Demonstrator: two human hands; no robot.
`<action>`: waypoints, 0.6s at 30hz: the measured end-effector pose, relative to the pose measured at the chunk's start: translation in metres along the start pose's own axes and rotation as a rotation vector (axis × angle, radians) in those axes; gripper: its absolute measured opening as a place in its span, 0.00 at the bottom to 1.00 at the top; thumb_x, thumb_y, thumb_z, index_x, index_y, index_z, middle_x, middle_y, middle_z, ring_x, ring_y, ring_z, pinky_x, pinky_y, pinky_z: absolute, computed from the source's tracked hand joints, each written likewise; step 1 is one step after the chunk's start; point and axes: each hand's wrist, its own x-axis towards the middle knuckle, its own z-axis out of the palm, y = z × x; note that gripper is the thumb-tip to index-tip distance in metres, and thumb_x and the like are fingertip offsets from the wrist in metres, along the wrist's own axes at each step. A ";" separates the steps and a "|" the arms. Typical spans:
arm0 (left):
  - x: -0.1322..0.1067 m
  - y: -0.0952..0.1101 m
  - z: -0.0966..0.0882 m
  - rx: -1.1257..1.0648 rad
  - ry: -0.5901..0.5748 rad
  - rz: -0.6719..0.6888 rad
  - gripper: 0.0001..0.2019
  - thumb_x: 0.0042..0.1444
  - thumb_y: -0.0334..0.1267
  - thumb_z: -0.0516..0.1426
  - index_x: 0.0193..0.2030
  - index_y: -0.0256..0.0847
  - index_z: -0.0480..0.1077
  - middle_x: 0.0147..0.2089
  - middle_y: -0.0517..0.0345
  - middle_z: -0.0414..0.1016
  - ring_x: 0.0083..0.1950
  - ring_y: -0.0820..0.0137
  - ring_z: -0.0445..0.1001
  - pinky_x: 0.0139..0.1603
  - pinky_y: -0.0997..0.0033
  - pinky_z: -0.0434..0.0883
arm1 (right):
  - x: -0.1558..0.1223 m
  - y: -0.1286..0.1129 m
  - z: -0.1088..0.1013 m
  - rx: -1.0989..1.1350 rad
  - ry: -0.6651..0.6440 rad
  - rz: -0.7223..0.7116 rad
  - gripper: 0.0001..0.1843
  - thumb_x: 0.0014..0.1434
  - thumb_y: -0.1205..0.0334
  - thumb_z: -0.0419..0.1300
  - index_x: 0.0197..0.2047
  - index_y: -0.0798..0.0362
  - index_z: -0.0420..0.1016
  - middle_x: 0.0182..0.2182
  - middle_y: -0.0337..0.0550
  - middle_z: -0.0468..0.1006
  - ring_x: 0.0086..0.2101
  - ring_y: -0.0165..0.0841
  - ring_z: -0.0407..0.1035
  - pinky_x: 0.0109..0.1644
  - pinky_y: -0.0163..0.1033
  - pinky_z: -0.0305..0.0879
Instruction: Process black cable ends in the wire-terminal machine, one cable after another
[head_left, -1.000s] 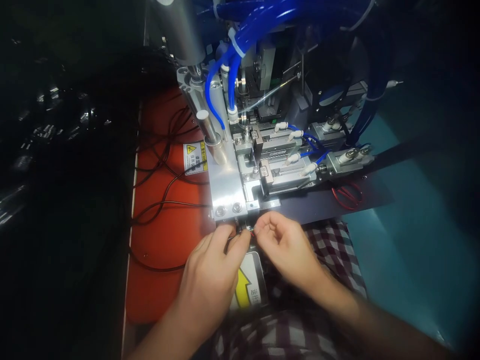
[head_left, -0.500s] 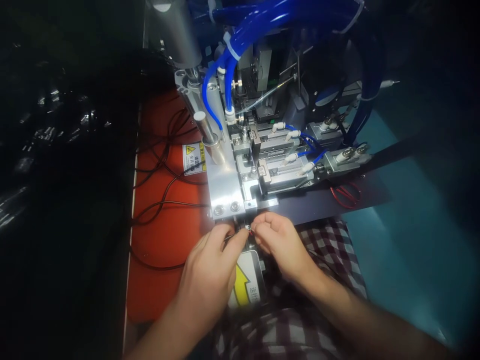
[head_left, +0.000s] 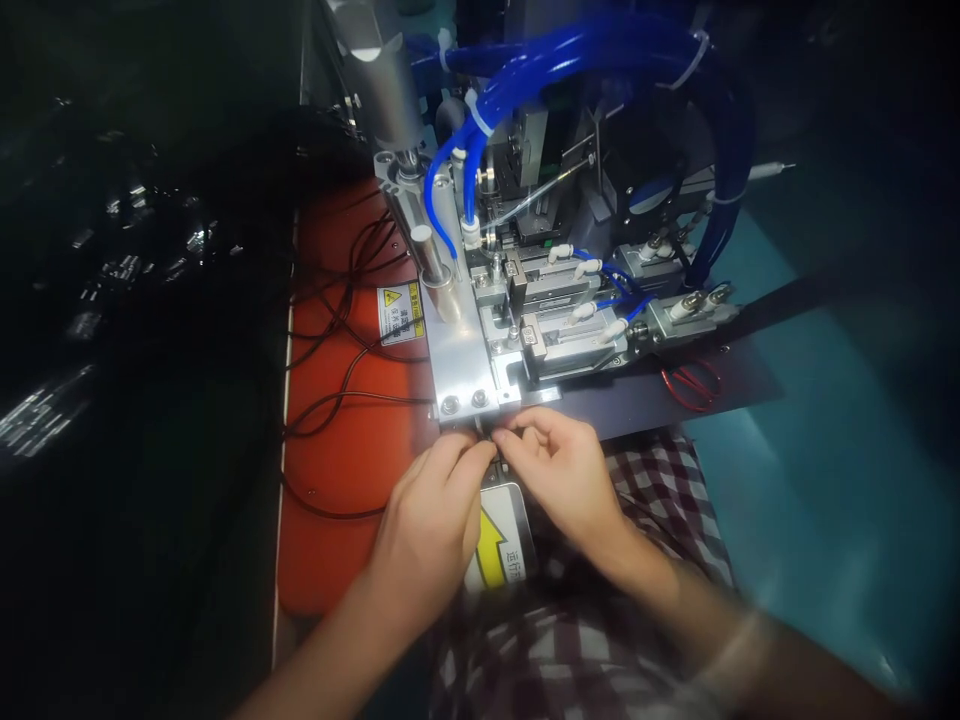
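My left hand (head_left: 431,505) is closed in a pinch just in front of the machine's metal block (head_left: 466,378). A thin black cable (head_left: 341,513) runs across the red surface into this hand; its end is hidden by the fingers. My right hand (head_left: 562,465) meets it from the other side, thumb and forefinger pressed together at the left fingertips. Whatever lies between the right fingertips is too small and covered to make out. Below the hands is a white plate with a yellow arrow (head_left: 491,550).
Behind the hands stand pneumatic cylinders (head_left: 577,340) with blue air hoses (head_left: 600,50). More black cables lie loosely on the red surface (head_left: 330,560) at left, near a warning label (head_left: 401,312). A coil of red wire (head_left: 690,385) rests at right. Checked cloth (head_left: 667,490) covers the lap.
Both hands have moved slightly up toward the metal block, fingertips closer together. The small red wire ends seen between them before are now hidden. The camera view has shifted a little.
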 end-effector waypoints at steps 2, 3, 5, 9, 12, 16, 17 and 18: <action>0.001 0.000 0.000 0.008 -0.007 -0.001 0.13 0.59 0.23 0.49 0.46 0.34 0.70 0.39 0.50 0.73 0.38 0.67 0.73 0.38 0.69 0.74 | 0.000 0.000 0.003 0.019 0.036 0.004 0.08 0.53 0.60 0.62 0.26 0.53 0.70 0.14 0.27 0.55 0.17 0.25 0.50 0.20 0.32 0.49; 0.001 0.001 0.000 0.011 -0.011 -0.002 0.12 0.59 0.24 0.50 0.46 0.34 0.70 0.38 0.50 0.72 0.38 0.67 0.73 0.38 0.69 0.74 | -0.001 0.000 0.004 0.021 0.040 0.003 0.08 0.53 0.60 0.61 0.26 0.53 0.69 0.14 0.27 0.55 0.17 0.24 0.50 0.20 0.32 0.49; 0.001 0.001 0.000 0.016 -0.017 -0.002 0.11 0.59 0.24 0.50 0.44 0.34 0.71 0.38 0.51 0.72 0.37 0.67 0.73 0.37 0.70 0.74 | -0.003 0.001 0.005 0.027 0.036 -0.011 0.08 0.54 0.61 0.60 0.26 0.52 0.67 0.14 0.28 0.55 0.17 0.24 0.50 0.21 0.32 0.49; 0.001 0.001 0.001 0.016 -0.016 -0.011 0.11 0.59 0.23 0.50 0.44 0.33 0.71 0.37 0.51 0.72 0.37 0.68 0.73 0.37 0.70 0.74 | -0.005 0.004 0.003 0.116 0.020 0.009 0.06 0.54 0.62 0.58 0.27 0.52 0.66 0.16 0.28 0.56 0.18 0.24 0.51 0.21 0.32 0.50; 0.000 0.000 0.001 0.010 -0.016 -0.002 0.11 0.59 0.23 0.50 0.45 0.33 0.70 0.38 0.50 0.72 0.37 0.67 0.73 0.37 0.69 0.74 | -0.005 0.002 0.000 0.196 -0.013 0.149 0.06 0.54 0.62 0.57 0.27 0.52 0.67 0.15 0.28 0.58 0.17 0.24 0.50 0.19 0.31 0.48; 0.000 -0.001 0.000 0.027 -0.015 0.010 0.12 0.59 0.23 0.49 0.45 0.34 0.70 0.38 0.50 0.72 0.38 0.67 0.73 0.37 0.70 0.74 | -0.002 -0.003 -0.002 0.245 -0.034 0.234 0.05 0.53 0.64 0.57 0.27 0.53 0.66 0.14 0.28 0.59 0.16 0.24 0.50 0.19 0.31 0.48; 0.000 -0.001 0.000 0.030 -0.019 0.011 0.12 0.59 0.23 0.49 0.46 0.34 0.70 0.38 0.50 0.72 0.38 0.67 0.73 0.37 0.70 0.74 | -0.001 -0.003 -0.002 0.261 -0.041 0.245 0.05 0.53 0.64 0.57 0.27 0.53 0.66 0.14 0.28 0.59 0.16 0.24 0.51 0.19 0.31 0.48; 0.000 -0.001 0.000 0.031 -0.020 0.013 0.12 0.59 0.23 0.49 0.46 0.33 0.70 0.38 0.50 0.72 0.38 0.67 0.73 0.37 0.70 0.75 | 0.000 -0.003 -0.004 0.280 -0.064 0.258 0.06 0.53 0.64 0.57 0.26 0.53 0.65 0.14 0.28 0.59 0.16 0.24 0.50 0.19 0.31 0.48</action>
